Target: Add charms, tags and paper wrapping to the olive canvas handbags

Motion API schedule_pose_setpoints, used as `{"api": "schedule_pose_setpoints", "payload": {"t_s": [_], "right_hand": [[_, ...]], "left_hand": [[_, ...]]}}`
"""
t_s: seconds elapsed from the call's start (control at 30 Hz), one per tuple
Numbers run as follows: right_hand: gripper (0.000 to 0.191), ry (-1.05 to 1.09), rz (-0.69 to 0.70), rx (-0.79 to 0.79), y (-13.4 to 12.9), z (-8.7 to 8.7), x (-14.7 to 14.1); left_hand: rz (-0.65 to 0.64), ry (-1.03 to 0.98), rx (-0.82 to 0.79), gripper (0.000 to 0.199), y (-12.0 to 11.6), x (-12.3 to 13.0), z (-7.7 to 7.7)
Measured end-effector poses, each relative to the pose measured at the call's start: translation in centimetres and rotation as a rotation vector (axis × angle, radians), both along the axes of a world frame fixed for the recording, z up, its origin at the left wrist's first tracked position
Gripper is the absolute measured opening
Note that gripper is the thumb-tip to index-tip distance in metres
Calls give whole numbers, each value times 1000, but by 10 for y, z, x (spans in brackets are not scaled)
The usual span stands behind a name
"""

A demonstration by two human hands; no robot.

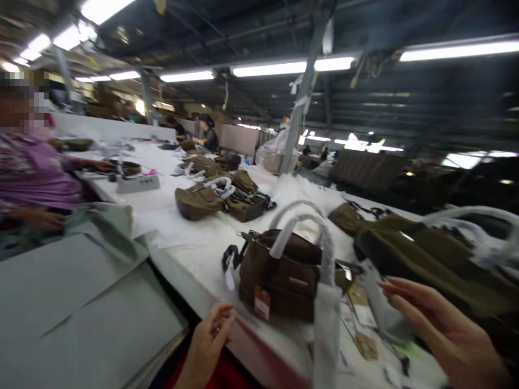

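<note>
My left hand [206, 346] rises at the near edge of the white work table [194, 254], its fingers curled with nothing visible in them. Just beyond it stands a brown handbag [279, 275] with plastic-wrapped handles and a red hang tag [262, 301]. My right hand [441, 329] hovers at the lower right, fingers extended and holding nothing. It is nearest to loose paper tags [360, 319] and a large olive bag [421, 259], whose far side runs out of view.
A co-worker in a purple patterned top [36, 178] sits at the left, one hand on the table. Grey cardboard sheets [85, 308] lie at the lower left. Further olive-brown bags [221, 197] sit along the table. Another worker [208, 135] stands beyond them, near a steel pillar [302, 102].
</note>
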State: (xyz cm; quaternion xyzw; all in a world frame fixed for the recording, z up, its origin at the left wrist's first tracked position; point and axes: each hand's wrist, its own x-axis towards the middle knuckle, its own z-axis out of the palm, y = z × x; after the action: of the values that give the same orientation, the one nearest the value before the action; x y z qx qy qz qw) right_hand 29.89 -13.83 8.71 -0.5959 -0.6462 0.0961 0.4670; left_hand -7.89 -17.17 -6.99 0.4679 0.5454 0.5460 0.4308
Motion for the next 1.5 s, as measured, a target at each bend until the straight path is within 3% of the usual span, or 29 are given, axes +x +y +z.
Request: {"api": "schedule_pose_setpoints", "payload": {"t_s": [0.17, 0.3, 0.4, 0.67, 0.8, 0.9, 1.0, 1.13, 1.23, 1.37, 1.5], "right_hand": [[31, 78, -46, -199, -49, -46, -1], [21, -130, 69, -274, -66, -86, -13], [16, -298, 133, -287, -74, -105, -16], [14, -772, 176, -273, -79, -126, -16], [18, -1089, 220, -247, -65, -127, -31], [20, -1141, 251, -256, -56, -124, -40], [17, -893, 262, -299, -57, -120, -30], [12, 39, 76, -364, -70, -108, 5], [22, 582, -45, -258, -78, -93, 23], [18, 815, -20, -90, -78, -66, 26], [13, 772, 62, -5, -78, -29, 5]], "left_hand": [[-75, 27, -79, 41, -11, 10, -23], [-170, 88, -93, 35, -19, 23, -23], [-208, 116, -93, 33, -23, 33, -23], [-310, 113, -152, 31, -43, 62, -30], [-369, 169, -133, 29, -47, 71, -24], [-393, 183, -139, 29, -48, 75, -23], [-411, 178, -141, 28, -50, 75, -27], [-396, 164, -148, 28, -51, 69, -31], [-390, 134, -146, 28, -48, 68, -34], [-393, 128, -127, 29, -43, 72, -32], [-353, 118, -68, 29, -40, 69, -14]]}}
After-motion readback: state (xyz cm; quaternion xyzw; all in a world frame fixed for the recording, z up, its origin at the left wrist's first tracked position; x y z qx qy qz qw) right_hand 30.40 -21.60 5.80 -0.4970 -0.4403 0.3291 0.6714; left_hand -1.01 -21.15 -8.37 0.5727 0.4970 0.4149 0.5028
